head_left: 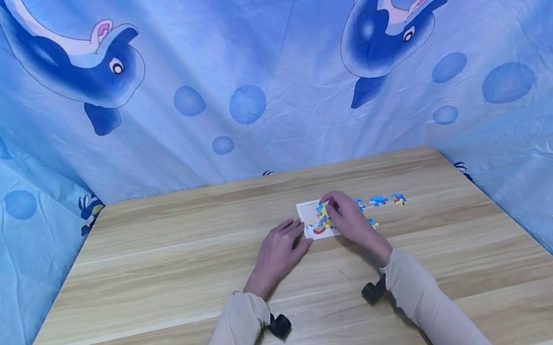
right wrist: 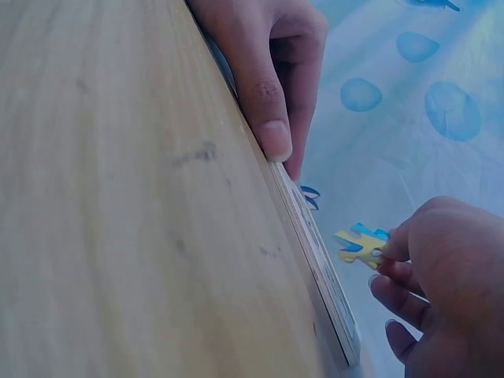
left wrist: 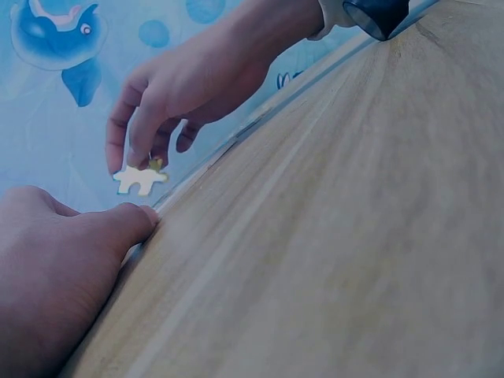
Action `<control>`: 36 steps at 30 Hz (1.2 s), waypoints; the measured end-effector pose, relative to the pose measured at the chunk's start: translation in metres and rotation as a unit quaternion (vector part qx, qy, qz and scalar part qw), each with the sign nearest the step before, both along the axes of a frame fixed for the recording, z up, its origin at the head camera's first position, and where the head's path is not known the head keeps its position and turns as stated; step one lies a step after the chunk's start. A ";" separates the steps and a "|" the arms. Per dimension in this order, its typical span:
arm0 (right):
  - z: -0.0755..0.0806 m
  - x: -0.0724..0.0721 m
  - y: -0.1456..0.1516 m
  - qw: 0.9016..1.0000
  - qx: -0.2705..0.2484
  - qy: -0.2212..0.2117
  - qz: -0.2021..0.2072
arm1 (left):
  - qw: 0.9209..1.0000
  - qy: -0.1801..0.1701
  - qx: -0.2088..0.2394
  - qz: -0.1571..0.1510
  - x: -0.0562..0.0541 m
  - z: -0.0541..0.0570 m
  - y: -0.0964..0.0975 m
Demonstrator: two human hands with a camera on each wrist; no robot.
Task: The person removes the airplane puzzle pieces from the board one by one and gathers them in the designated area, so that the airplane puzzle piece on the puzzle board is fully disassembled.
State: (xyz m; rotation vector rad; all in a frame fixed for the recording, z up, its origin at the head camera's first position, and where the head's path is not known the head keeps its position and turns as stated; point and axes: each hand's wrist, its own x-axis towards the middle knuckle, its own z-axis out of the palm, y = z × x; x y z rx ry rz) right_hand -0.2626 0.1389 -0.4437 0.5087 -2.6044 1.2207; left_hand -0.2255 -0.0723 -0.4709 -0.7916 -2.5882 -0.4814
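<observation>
A small puzzle board [head_left: 309,212] with a pale rim lies flat on the table, some coloured pieces in it. My left hand [head_left: 277,251] rests at its left side, fingers fairly straight, with the thumb touching the near left corner. Above the board, my right hand [head_left: 347,215] pinches a jigsaw piece [right wrist: 362,246] between thumb and fingertips. That piece is yellow and blue on the face and pale on the back; the left wrist view shows it raised and tilted. The right hand hides part of the board in the head view.
Loose blue puzzle pieces [head_left: 378,200] lie right of the board, one with red and yellow [head_left: 399,199] farthest right. Another piece [head_left: 373,223] sits by the right wrist. The wooden table [head_left: 166,274] ends at a blue dolphin-print curtain [head_left: 292,81] behind and beside it.
</observation>
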 end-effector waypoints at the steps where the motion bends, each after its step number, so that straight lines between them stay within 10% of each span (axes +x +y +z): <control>1: 0.000 0.000 0.001 1.000 -0.006 -0.005 -0.001 | 1.000 -0.001 -0.001 0.001 0.000 0.000 0.000; 36: -0.005 0.025 0.091 0.998 -0.038 0.007 -0.039 | 1.000 -0.017 0.001 0.009 0.002 0.001 0.000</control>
